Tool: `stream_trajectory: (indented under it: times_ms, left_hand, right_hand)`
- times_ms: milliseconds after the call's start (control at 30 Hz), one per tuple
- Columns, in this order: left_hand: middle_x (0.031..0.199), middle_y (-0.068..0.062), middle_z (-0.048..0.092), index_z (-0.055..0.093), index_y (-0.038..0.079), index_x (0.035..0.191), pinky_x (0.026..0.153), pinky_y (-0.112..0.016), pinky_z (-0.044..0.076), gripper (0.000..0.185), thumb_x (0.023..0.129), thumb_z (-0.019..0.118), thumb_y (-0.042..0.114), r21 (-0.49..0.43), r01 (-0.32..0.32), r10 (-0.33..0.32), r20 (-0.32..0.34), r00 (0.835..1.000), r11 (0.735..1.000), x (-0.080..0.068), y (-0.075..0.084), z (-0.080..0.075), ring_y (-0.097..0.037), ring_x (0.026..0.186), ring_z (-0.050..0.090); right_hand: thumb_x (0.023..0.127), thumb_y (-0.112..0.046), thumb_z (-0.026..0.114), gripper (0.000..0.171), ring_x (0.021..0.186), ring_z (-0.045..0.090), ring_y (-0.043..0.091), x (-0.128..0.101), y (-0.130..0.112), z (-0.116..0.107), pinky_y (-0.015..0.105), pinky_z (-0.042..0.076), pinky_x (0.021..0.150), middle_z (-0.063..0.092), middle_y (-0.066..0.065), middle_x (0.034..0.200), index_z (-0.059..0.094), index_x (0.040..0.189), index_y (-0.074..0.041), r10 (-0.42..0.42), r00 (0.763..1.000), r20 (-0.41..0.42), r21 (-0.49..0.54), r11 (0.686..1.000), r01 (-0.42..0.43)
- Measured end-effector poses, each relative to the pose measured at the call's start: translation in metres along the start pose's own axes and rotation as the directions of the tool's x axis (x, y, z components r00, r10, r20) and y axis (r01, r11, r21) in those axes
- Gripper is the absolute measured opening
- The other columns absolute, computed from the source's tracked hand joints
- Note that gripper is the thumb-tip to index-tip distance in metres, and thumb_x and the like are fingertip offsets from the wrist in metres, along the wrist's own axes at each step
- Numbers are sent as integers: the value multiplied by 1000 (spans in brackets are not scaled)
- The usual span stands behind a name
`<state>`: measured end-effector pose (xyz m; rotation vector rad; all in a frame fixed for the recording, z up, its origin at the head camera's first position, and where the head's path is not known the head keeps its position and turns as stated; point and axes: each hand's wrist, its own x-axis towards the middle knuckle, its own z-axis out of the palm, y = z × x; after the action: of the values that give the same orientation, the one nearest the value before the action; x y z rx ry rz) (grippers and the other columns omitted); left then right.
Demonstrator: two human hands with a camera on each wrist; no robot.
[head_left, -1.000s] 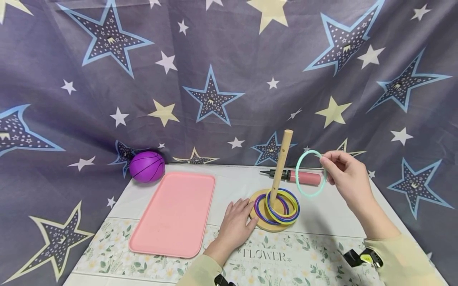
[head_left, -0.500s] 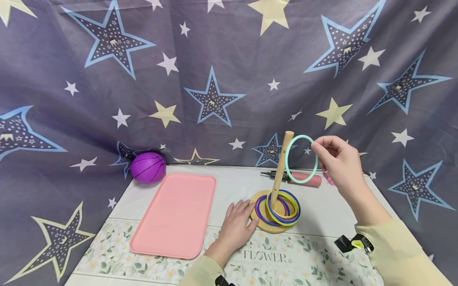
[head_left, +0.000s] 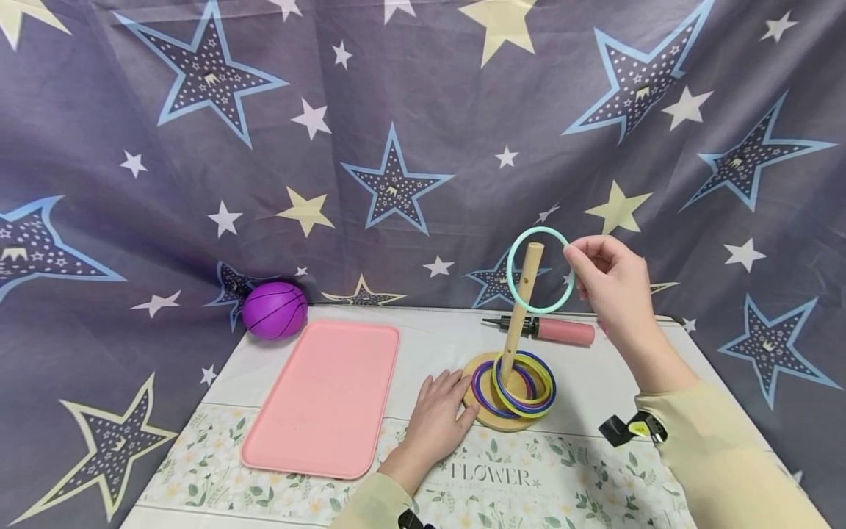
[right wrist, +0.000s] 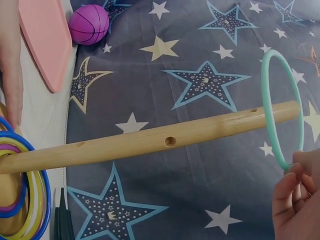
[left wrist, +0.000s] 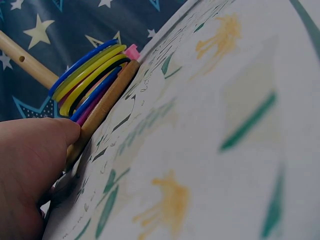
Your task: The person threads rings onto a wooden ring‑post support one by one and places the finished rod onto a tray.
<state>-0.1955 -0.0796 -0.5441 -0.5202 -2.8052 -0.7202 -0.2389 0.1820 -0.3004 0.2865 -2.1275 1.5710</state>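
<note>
My right hand (head_left: 611, 286) pinches a mint green ring (head_left: 543, 311) between thumb and fingertips. It is raised at the top of a wooden post (head_left: 513, 334), and in the right wrist view the ring (right wrist: 268, 115) overlaps the post's tip. The post rises from a round wooden base (head_left: 502, 423). Several blue, yellow and purple rings (left wrist: 80, 72) lie around its foot, some tilted against the post. With fingers extended, my left hand (head_left: 432, 422) rests at the base's left edge; its thumb reaches the base beside the lowest rings in the left wrist view.
A pink tray (head_left: 320, 400) lies to the left on the table, with a purple ball (head_left: 275, 311) behind its far left corner. Beyond the post lies a hand pump (head_left: 565, 331) with a pink barrel. A star-patterned cloth (head_left: 423, 95) hangs at the back.
My right hand has moved left and up, carrying the mint ring from the right of the post to overlap its top. My left hand has stayed at the base.
</note>
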Motion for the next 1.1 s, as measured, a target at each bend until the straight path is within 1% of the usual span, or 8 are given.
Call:
stream_trajectory:
  times_ms: [200,300,500,700,867,1100]
  left_hand:
    - [167,-15,52,58,10,161,133,-62,22,57,111,64,37,2,2,-2,0,1000,1000,0,0,0,-39,158,41]
    - [167,-14,52,58,10,161,133,-62,22,57,111,64,37,2,4,-4,2,1000,1000,0,0,1,-39,159,41]
    - [167,-15,52,58,10,161,133,-62,22,56,112,64,37,4,6,-6,6,1000,1000,1,1,0,-39,159,41]
    - [167,-15,52,58,10,160,133,-62,22,56,111,64,37,4,6,-6,2,1000,1000,0,1,0,-39,158,42]
    - [167,-15,52,58,9,161,133,-62,22,57,111,64,37,2,4,-4,-4,1000,1000,0,1,1,-39,158,42]
    - [167,-15,52,58,10,161,133,-63,22,57,112,63,39,3,4,-4,4,1000,1000,0,0,1,-39,159,41]
  right_hand:
    - [107,-27,78,25,64,57,11,4,10,1,21,53,55,62,-5,76,72,115,-3,54,999,0,1,999,-54]
    - [107,-25,77,24,65,57,10,4,15,2,19,53,56,62,-6,77,72,114,-2,65,998,9,8,998,-65]
    - [106,-25,78,24,64,56,11,-1,20,4,20,52,56,61,-6,76,71,110,-2,80,996,24,27,996,-81]
    - [106,-28,78,28,66,56,12,-5,27,4,21,51,57,60,-5,76,72,112,-1,124,992,36,-13,992,-123]
    - [107,-29,77,31,63,55,12,-9,35,4,22,48,53,59,-5,73,72,112,0,147,988,55,-28,989,-146]
    - [108,-24,76,28,59,55,10,-16,50,5,20,49,52,60,-6,73,71,110,3,152,985,84,19,988,-154]
